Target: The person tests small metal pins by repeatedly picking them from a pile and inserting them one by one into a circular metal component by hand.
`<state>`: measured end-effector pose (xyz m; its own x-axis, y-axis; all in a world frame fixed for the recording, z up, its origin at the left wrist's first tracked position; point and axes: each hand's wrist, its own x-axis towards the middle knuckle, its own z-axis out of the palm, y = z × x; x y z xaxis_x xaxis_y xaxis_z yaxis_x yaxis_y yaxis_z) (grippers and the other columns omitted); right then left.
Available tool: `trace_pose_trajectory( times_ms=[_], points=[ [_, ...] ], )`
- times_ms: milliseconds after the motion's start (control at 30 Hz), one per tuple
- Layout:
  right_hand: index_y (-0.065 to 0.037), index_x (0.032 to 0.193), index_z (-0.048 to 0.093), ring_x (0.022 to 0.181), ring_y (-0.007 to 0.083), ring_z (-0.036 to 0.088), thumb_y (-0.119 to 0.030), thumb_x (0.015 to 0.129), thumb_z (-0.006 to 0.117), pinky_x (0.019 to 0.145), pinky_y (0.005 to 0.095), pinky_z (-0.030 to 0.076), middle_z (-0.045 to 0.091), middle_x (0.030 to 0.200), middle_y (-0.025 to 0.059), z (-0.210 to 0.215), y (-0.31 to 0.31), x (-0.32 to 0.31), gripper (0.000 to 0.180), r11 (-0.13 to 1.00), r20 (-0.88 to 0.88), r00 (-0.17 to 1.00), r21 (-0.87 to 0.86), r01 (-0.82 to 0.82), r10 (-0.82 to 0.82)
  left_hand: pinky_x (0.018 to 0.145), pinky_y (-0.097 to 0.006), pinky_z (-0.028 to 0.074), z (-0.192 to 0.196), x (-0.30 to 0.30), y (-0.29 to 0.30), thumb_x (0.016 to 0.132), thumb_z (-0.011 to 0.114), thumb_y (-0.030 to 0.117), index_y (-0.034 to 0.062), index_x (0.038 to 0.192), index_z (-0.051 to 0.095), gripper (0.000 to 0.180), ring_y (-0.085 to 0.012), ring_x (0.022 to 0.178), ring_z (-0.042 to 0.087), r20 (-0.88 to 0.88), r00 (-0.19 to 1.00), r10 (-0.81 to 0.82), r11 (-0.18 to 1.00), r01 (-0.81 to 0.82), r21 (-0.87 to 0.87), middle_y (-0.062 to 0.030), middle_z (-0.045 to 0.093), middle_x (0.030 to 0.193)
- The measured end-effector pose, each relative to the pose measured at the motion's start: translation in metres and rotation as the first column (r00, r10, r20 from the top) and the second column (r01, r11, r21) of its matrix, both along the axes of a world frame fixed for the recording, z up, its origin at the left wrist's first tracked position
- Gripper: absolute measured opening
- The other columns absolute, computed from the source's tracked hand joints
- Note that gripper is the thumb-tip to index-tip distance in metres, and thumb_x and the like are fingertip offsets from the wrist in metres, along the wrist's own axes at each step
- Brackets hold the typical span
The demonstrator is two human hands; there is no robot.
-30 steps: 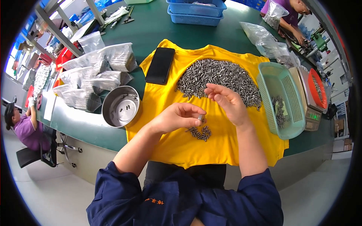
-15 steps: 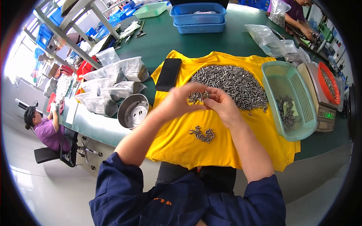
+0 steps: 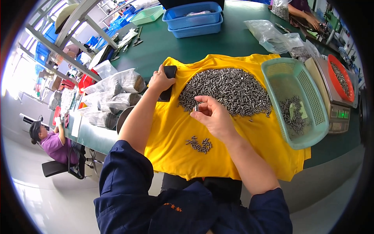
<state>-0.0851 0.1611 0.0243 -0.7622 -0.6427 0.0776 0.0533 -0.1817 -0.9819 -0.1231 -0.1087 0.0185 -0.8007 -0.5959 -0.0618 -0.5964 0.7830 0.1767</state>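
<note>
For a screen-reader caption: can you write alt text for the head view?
A person's right hand pinches a small metal pin above a yellow cloth on a green table, while the left hand rests on a black pad. A large pile of pins lies ahead, a small cluster nearer, and a green basket to the right.

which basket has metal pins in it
The light green plastic basket on the yellow cloth holds small metal pins; the stacked blue baskets show none.
</note>
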Motion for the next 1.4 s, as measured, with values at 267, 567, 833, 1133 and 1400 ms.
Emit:
trace_pose_trajectory(
  times_ms=[267, 567, 833, 1133, 1400],
  points=[
    [-0.002, 0.113, 0.051, 0.074, 0.0050, 0.053, -0.006, 0.079, 0.067, 0.069, 0.0185, 0.045, 0.056, 0.084, -0.0001, 0.008, 0.004, 0.003, 0.038, 0.999, -0.039, 0.999, 0.039, -0.033, 0.034, 0.094, -0.036, 0.040, 0.006, -0.006, 0.018, 0.062, 0.065, 0.042, 0.0060, 0.138, 0.020, 0.095, -0.0328, 0.113, 0.049, 0.043, 0.997, 0.065, 0.997, -0.063, -0.049, -0.0226, 0.047, 0.121],
    [-0.004, 0.109, 0.054, 0.069, 0.0123, 0.059, -0.020, 0.073, 0.073, 0.067, 0.0250, 0.049, 0.062, 0.082, 0.0069, -0.004, -0.002, 0.007, 0.044, 0.997, -0.132, 0.991, 0.081, 0.001, 0.009, 0.095, -0.038, 0.040, -0.001, 0.001, 0.012, 0.062, 0.065, 0.043, 0.0082, 0.139, 0.020, 0.096, -0.0331, 0.113, 0.049, -0.013, 0.997, 0.076, 0.997, -0.076, -0.014, -0.0209, 0.047, 0.123],
    [-0.002, 0.096, 0.053, 0.070, 0.0107, 0.059, -0.019, 0.070, 0.075, 0.066, 0.0245, 0.049, 0.063, 0.079, 0.0067, -0.015, -0.008, 0.007, 0.038, 0.997, -0.045, 0.999, 0.069, -0.017, 0.020, 0.091, -0.034, 0.042, 0.018, 0.056, 0.043, 0.074, 0.065, 0.016, 0.0035, 0.113, 0.055, 0.042, -0.0280, 0.106, 0.054, -0.606, 0.702, -0.373, 0.902, 0.427, -0.061, -0.0133, 0.057, 0.112],
    [-0.003, 0.091, 0.053, 0.071, 0.0065, 0.054, -0.011, 0.079, 0.067, 0.065, 0.0196, 0.045, 0.058, 0.079, 0.0014, 0.001, -0.004, 0.006, 0.020, 0.989, 0.286, 0.947, -0.047, -0.140, 0.148, 0.081, -0.025, 0.046, 0.019, 0.116, 0.107, 0.088, 0.054, 0.011, 0.0001, 0.112, 0.056, 0.027, -0.0126, 0.092, 0.059, -0.627, 0.768, -0.129, 0.522, 0.590, 0.616, -0.0081, 0.063, 0.102],
    [-0.003, 0.100, 0.058, 0.075, 0.0084, 0.057, -0.019, 0.086, 0.060, 0.070, 0.0211, 0.046, 0.061, 0.085, 0.0011, -0.005, -0.002, 0.000, 0.021, 0.970, 0.394, 0.887, -0.057, -0.237, 0.239, 0.086, -0.027, 0.045, 0.009, 0.118, 0.106, 0.088, 0.054, 0.008, -0.0025, 0.116, 0.052, 0.029, -0.0131, 0.098, 0.056, -0.609, 0.792, -0.037, 0.226, 0.600, 0.767, -0.0077, 0.059, 0.107]
  ],
)
